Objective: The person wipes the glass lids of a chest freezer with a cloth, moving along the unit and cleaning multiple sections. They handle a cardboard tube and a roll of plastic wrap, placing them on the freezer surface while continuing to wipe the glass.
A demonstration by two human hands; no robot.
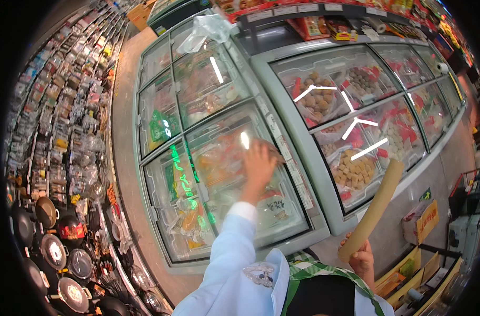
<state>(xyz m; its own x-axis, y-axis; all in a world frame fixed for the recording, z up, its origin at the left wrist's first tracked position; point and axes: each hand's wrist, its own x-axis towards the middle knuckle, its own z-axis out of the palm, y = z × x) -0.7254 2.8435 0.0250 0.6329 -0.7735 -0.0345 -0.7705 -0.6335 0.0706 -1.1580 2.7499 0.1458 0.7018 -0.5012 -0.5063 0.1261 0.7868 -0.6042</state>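
Note:
My left hand (259, 164), slightly blurred, reaches over the glass lid of a chest freezer (279, 233), its fingers somewhat spread and its palm towards the glass. It seems to hold nothing; whether it touches the glass I cannot tell. Under the lid lie bagged frozen foods, partly hidden by glare. My right hand (361, 256) grips the lower end of a long tan tube (372, 213), like a cardboard tube, which slants up to the right before a second glass-topped freezer (331, 217). That freezer holds bags of round balls and a heap of tan cubes (354, 169).
A crumpled clear plastic bag (208, 29) lies on the far end of the left freezer. Shelves of pans (52, 251) and packaged goods line the left. At the right stand a cardboard box (420, 221) and a divided bin (421, 276). Food packets fill the rack at the top.

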